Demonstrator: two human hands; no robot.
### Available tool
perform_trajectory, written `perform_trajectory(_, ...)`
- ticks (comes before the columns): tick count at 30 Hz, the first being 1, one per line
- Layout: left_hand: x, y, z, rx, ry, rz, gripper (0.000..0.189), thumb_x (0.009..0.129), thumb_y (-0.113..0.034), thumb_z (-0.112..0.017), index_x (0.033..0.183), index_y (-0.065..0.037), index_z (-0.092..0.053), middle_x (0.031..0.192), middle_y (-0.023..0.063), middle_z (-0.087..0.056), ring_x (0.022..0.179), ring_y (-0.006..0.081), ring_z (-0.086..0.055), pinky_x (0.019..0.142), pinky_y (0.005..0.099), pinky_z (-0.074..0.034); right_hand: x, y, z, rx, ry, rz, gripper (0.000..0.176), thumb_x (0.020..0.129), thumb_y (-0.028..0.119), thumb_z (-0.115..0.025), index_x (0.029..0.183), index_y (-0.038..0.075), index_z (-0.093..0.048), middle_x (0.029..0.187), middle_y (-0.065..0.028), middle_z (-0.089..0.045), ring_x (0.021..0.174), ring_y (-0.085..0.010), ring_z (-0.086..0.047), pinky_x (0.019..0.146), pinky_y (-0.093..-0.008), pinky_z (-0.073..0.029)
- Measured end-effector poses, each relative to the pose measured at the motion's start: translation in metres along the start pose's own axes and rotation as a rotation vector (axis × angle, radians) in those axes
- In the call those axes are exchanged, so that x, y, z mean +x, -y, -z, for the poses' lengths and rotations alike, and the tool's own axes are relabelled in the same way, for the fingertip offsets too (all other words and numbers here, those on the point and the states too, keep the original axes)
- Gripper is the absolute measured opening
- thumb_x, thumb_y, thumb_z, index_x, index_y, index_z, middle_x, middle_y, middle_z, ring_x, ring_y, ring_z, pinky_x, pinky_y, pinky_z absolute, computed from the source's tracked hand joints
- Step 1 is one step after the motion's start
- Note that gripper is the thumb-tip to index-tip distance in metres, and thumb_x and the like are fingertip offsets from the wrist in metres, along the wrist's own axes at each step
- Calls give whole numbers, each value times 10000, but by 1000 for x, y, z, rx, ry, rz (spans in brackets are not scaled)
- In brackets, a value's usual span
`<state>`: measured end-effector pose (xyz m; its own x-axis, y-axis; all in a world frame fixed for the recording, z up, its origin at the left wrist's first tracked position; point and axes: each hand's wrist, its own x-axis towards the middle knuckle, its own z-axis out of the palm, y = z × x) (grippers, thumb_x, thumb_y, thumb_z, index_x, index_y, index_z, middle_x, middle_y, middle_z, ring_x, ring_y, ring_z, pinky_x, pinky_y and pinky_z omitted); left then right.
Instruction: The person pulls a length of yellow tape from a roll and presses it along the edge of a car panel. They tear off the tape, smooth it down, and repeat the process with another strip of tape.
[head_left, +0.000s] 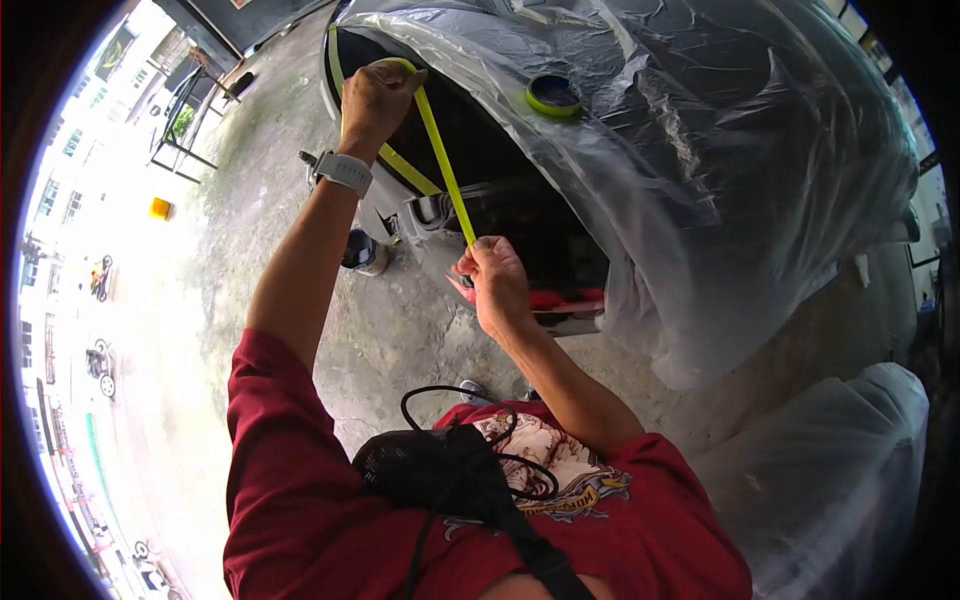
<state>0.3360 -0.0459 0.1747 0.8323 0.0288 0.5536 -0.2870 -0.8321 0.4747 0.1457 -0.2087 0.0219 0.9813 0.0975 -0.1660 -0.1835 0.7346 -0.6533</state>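
Concrete (265,205) at far left bears a yellow box (160,208). Next comes the raised left hand (375,100), fingers curled, pinching the upper part of a yellow tape strip (445,158). The strip slants tautly down before a car's dark panel (545,225) to the right hand (500,285), whose thumb and forefinger press together on it. Beyond, a lime-green roll (553,108) sits on clear plastic sheeting (740,265).

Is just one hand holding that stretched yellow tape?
No, the left hand grips the tape higher in the view, and the right hand pinches it lower down.
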Motion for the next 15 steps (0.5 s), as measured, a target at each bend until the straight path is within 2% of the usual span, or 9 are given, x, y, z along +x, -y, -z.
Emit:
perform_trajectory(3, 5, 1, 6, 48, -76, -69, 288, 856, -360, -782, 915, -78, -796, 874, 104, -772, 832, 262, -753, 758, 364, -570, 11, -4, -3, -3, -11, 19, 94, 1009, 136, -589, 979, 52, -559, 832, -38, -594, 718, -121, -579, 800, -364, -530)
perform_trajectory(10, 39, 15, 18, 129, -158, -104, 300, 849, -415, -774, 924, -125, -805, 865, 88, -771, 830, 288, -745, 777, 390, -572, 55, -12, -18, -108, -74, 31, 147, 978, 161, -659, 954, 32, -594, 807, -43, -606, 685, -129, -594, 744, -328, -536)
perform_trajectory(12, 47, 14, 23, 171, -159, -77, 317, 852, -445, -763, 928, -141, -807, 866, 80, -773, 836, 289, -746, 789, 404, -572, 60, -10, -25, -119, -64, 29, 163, 973, 218, -657, 939, 64, -614, 782, -16, -611, 699, -102, -562, 744, -274, -450)
perform_trajectory(15, 60, 15, 29, 221, -163, -114, 300, 861, -453, -752, 932, -167, -811, 871, 66, -776, 844, 287, -746, 808, 412, -569, 66, -8, -37, -57, -68, 66, 163, 969, 211, -657, 923, 58, -626, 780, -23, -612, 694, -103, -561, 746, -277, -450)
